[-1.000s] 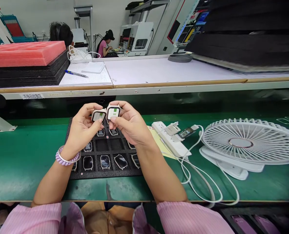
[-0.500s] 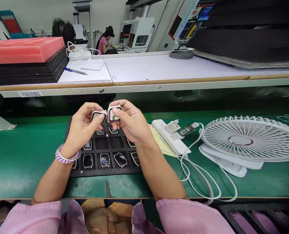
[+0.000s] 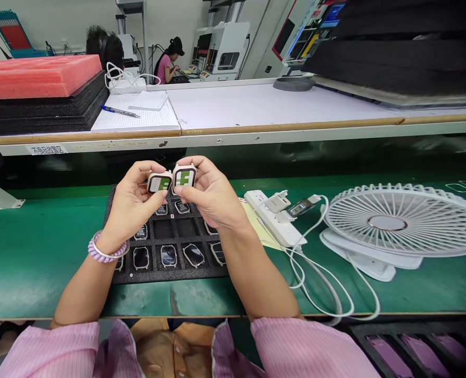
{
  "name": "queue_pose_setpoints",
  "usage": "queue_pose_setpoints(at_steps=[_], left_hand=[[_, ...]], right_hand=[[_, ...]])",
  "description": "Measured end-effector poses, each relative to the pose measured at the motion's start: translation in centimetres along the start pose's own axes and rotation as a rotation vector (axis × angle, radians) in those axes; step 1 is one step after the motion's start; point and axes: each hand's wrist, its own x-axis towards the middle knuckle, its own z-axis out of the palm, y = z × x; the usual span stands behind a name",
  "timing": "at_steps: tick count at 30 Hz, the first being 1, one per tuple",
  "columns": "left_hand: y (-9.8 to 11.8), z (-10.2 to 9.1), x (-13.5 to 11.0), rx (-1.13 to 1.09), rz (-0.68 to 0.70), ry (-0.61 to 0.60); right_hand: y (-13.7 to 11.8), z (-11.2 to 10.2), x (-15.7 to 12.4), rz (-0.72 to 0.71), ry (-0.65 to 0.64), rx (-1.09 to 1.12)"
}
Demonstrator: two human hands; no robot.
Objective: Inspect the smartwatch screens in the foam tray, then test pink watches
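Two smartwatches without straps are held side by side above a black foam tray (image 3: 150,275). My left hand (image 3: 133,202) is closed on the left smartwatch (image 3: 159,183), with the thumb at its lower edge. My right hand (image 3: 213,197) grips the right smartwatch (image 3: 184,177), its thumb low on the screen. Both lit screens show green and white blocks. In the tray's pockets lie several more watches, such as a dark-screened watch (image 3: 169,256) in the front row. Two pockets in the middle row hold nothing. My hands hide part of the tray's back rows.
Right of the tray are a white power strip (image 3: 272,220) with plugs and loose cables, a yellow paper (image 3: 270,239) and a white fan (image 3: 386,223). A raised shelf (image 3: 233,105) carries foam stacks (image 3: 40,79), a notebook (image 3: 138,121) and a pen (image 3: 118,111). Two people sit beyond.
Both thumbs have slid down on the watches, uncovering more of the screens. The left watch's screen now shows green blocks, where it looked grey and was partly covered before.
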Motion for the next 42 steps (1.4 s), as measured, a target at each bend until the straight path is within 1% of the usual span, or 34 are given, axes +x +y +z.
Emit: queue_pose_setpoints(at_steps=[6,9,12,18,24,31,39,42], left_hand=[[0.3,0.0,0.0,0.019,-0.005,0.022],[0.1,-0.2,0.0,0.020,-0.019,0.045],[-0.2,-0.4,0.0,-0.005,-0.008,0.042],[-0.7,-0.6,0.0,0.064,0.041,0.019],[-0.8,-0.6,0.0,0.056,0.066,0.010],[-0.3,-0.4,0.0,0.033,-0.002,0.044],[-0.1,-0.3,0.0,-0.055,-0.053,0.073],[-0.2,-0.4,0.1,-0.065,-0.066,0.067]], right_hand=[[0.1,-0.2,0.1,0.018,0.016,-0.003],[0.1,-0.4,0.1,0.044,0.007,0.013],[0.1,-0.6,0.1,0.069,-0.009,0.021],[-0.1,-0.6,-0.2,0.047,-0.046,-0.042],[-0.1,-0.4,-0.2,0.035,-0.057,-0.016],[0.0,-0.6,-0.1,0.060,-0.043,-0.011],[-0.1,-0.4,-0.3,0.042,-0.046,-0.071],[0.0,-0.4,-0.3,0.026,-0.023,-0.096]])
